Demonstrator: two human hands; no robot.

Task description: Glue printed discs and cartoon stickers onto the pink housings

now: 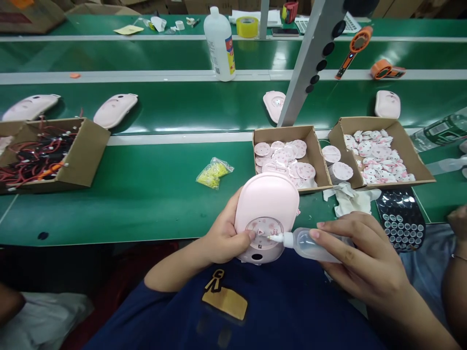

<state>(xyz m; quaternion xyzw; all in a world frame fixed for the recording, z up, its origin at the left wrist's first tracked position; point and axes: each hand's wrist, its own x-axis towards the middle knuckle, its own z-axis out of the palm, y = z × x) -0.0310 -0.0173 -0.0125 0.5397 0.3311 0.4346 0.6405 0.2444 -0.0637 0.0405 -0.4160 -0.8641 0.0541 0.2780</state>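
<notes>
My left hand (228, 231) is closed round the left side of a pale pink plastic housing (268, 192), its thumb lying on the front. A round printed disc (263, 227) sits in the housing's circular recess, and a black oval shows below it. In my right hand (365, 260) is a clear squeeze bottle (314, 244) with a white cap, held on its side. The bottle's thin nozzle tip points left and lies over the disc; whether it touches the surface I cannot tell.
Beyond the housing stand a carton of round discs (284, 158) and a carton of small bear-shaped pieces (379, 158). A bag of yellow parts (214, 172) lies left of them. Wires fill a carton (82, 155) at far left. A metal post (310, 58) rises behind. A co-worker's arm (454, 277) is at right.
</notes>
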